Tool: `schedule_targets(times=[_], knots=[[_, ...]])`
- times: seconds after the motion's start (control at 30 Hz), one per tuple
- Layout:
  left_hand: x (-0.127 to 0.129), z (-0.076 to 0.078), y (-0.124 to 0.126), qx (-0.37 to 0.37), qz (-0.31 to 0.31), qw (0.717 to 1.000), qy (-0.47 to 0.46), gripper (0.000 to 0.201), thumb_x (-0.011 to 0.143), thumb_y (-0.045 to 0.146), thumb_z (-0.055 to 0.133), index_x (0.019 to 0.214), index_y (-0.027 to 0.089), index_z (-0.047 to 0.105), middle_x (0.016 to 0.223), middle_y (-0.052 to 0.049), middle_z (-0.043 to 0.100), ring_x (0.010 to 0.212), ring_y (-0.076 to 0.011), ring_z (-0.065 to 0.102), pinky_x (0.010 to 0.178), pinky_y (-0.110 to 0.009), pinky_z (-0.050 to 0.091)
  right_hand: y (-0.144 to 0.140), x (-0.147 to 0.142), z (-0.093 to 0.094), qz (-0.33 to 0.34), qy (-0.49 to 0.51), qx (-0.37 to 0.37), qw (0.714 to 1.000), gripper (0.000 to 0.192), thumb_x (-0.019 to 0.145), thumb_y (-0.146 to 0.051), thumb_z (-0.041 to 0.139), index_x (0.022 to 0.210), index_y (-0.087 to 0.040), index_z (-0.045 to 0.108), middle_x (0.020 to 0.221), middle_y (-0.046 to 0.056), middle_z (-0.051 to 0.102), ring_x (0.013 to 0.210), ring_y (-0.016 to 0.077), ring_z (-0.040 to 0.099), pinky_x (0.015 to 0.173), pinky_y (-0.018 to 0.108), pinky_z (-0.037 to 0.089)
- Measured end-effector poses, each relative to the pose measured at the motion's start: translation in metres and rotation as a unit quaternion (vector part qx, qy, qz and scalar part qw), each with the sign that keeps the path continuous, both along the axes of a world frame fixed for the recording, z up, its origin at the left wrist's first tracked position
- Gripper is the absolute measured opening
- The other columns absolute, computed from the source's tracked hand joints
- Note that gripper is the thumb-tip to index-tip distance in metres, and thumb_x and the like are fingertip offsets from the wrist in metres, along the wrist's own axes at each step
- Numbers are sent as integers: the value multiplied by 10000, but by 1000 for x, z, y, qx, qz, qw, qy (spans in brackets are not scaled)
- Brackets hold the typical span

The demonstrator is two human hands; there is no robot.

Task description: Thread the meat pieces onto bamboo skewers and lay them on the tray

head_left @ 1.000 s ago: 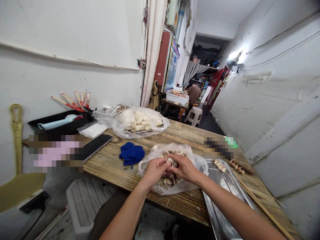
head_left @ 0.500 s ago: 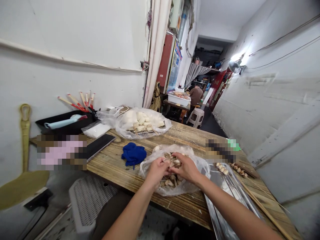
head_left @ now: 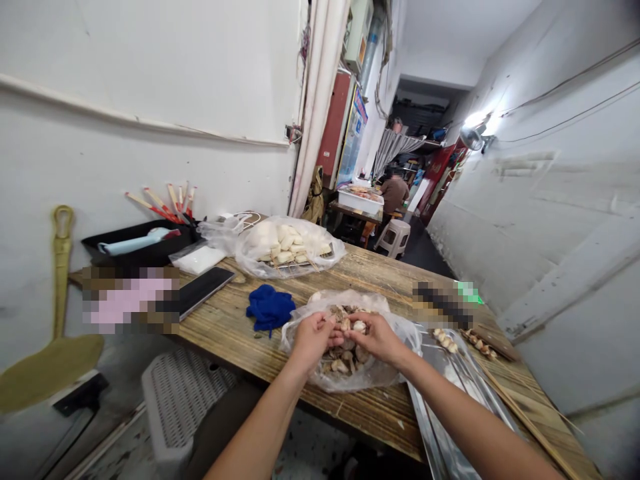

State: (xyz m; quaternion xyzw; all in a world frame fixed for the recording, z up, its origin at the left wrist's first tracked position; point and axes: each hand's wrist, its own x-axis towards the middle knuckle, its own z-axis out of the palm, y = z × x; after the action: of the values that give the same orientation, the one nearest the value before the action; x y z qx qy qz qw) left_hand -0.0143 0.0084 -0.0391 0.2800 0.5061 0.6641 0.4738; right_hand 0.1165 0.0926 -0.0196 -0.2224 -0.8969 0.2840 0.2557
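Observation:
A clear plastic bag [head_left: 395, 373] lies open on the table, filled with pale and brownish pieces [head_left: 340, 365] that look like garlic cloves and loose skins. Over its mouth, my left hand [head_left: 314, 339] pinches a small garlic clove [head_left: 345, 325] between thumb and fingertips. My right hand [head_left: 379, 339] is closed from the other side, its thumb and fingers meeting the same clove. A whiter clove [head_left: 359, 327] shows against the right fingers. To the right, a metal tray [head_left: 440, 380] bears a skewer of cloves [head_left: 445, 340].
A blue cloth [head_left: 270, 308] lies left of the bag. Behind it sit a bag of skewered white pieces [head_left: 285, 243], a phone [head_left: 205, 290] and a black box [head_left: 115, 250]. Bamboo sticks [head_left: 525, 413] lie at right. A person [head_left: 395, 192] sits far back near a stool [head_left: 394, 237].
My hands have drawn slightly apart, and a white clove now shows by the right fingers. The whole view has shifted slightly.

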Motion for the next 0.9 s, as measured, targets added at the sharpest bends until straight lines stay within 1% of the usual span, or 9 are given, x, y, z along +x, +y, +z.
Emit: schedule_targets(times=[0.17, 0.33, 0.4, 0.47, 0.53, 0.63, 0.7, 0.8, 0.9], knots=[[1, -3, -1, 4, -86, 993, 81, 325, 625, 316, 648, 861, 118, 540, 525, 7, 589, 432, -96, 540, 443, -196, 430, -6, -1, 3, 36, -20, 24, 999, 273, 719, -170, 541, 974, -194, 634, 922, 52, 672, 838, 196, 606, 772, 296, 440], [-7, -5, -3, -7, -116, 985, 127, 302, 686, 303, 559, 914, 104, 560, 513, 0, 593, 445, -112, 546, 483, -217, 428, -5, 3, 3, 61, -33, 5, 998, 290, 729, -187, 530, 1005, -165, 614, 921, 54, 670, 813, 182, 606, 734, 262, 443], [-11, -4, -6, -19, -111, 973, 202, 269, 715, 272, 506, 924, 114, 565, 530, -2, 598, 475, -125, 558, 508, -229, 431, -3, 6, 1, 54, -62, 18, 996, 259, 716, -159, 519, 953, -156, 625, 871, 48, 674, 774, 170, 604, 704, 245, 439], [-13, 0, -10, -29, -104, 938, 330, 232, 715, 226, 482, 903, 139, 587, 598, -17, 623, 565, -144, 580, 566, -241, 432, -3, 7, 0, 49, -107, 58, 991, 220, 686, -121, 515, 865, -159, 638, 802, 44, 671, 736, 165, 597, 685, 238, 427], [-14, 5, -16, -38, -99, 880, 463, 210, 693, 179, 485, 855, 169, 618, 724, -37, 651, 710, -165, 586, 654, -251, 417, -3, 8, -1, 52, -155, 100, 981, 185, 654, -104, 524, 788, -163, 637, 758, 46, 661, 715, 167, 588, 675, 238, 412], [-12, 13, -22, -59, -121, 821, 555, 206, 654, 151, 515, 804, 199, 648, 836, -43, 653, 823, -185, 567, 725, -252, 385, -4, 10, 1, 49, -204, 116, 971, 144, 638, -137, 553, 765, -164, 615, 728, 46, 642, 684, 168, 576, 646, 237, 399], [-10, 16, -24, -52, -109, 834, 538, 194, 637, 184, 558, 801, 209, 658, 841, -47, 653, 829, -197, 566, 733, -255, 382, -5, 12, 5, 34, -212, 90, 973, 209, 630, -174, 572, 838, -163, 585, 694, 31, 625, 630, 159, 562, 602, 230, 394], [-5, 16, -23, -3, -41, 892, 451, 197, 652, 289, 584, 807, 206, 673, 831, -68, 660, 824, -219, 572, 730, -268, 393, -6, 14, 12, 44, -177, 37, 983, 408, 608, -139, 552, 1011, -165, 495, 748, 17, 610, 616, 148, 548, 585, 228, 400], [3, 10, -17, 23, -24, 926, 376, 270, 680, 360, 559, 865, 200, 673, 795, -68, 675, 735, -214, 596, 675, -277, 421, -8, 12, 15, 74, -104, 20, 992, 567, 619, -69, 484, 1168, -167, 382, 957, 64, 585, 819, 176, 554, 726, 274, 404]])
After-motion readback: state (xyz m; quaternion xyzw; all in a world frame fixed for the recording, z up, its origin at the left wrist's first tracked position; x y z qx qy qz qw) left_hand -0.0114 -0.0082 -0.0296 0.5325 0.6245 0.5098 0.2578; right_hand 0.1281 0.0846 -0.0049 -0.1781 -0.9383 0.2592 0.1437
